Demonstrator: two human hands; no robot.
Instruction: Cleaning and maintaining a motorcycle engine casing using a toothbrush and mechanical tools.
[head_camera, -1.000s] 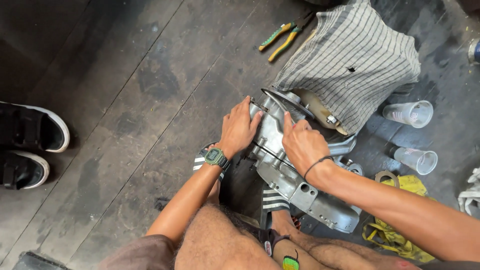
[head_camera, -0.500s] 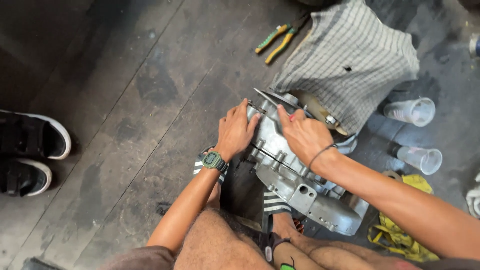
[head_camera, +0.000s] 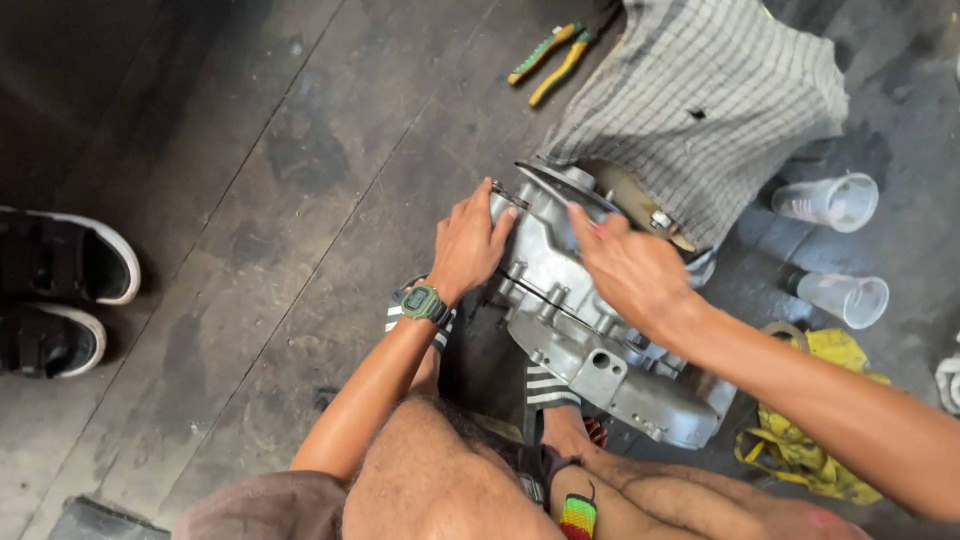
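Two bare hands work on a grey cast-metal engine casing (head_camera: 590, 340) that lies on the dark, stained concrete floor (head_camera: 250, 200) between the person's feet, in the single head view. The left hand (head_camera: 470, 245), with a green digital watch (head_camera: 424, 302) on its wrist, lies spread and flat against the casing's upper left edge, pressing rather than gripping. The right hand (head_camera: 630, 265) rests on top of the casing with fingers curled down onto the metal; whether it pinches anything small I cannot tell. The step looks like steadying or seating the casing halves along their seam, and any further move would call for even pressure from both sides so the part does not tip. A grey checked cloth (head_camera: 700, 100) drapes over the far end of the casing. Beyond it lie pliers with green-and-yellow handles (head_camera: 548, 62); to the right two clear plastic cups (head_camera: 830, 200) lie on their sides, near a crumpled yellow rag (head_camera: 810, 440). A pair of black-and-white shoes (head_camera: 55, 300) sits well apart at the left edge.
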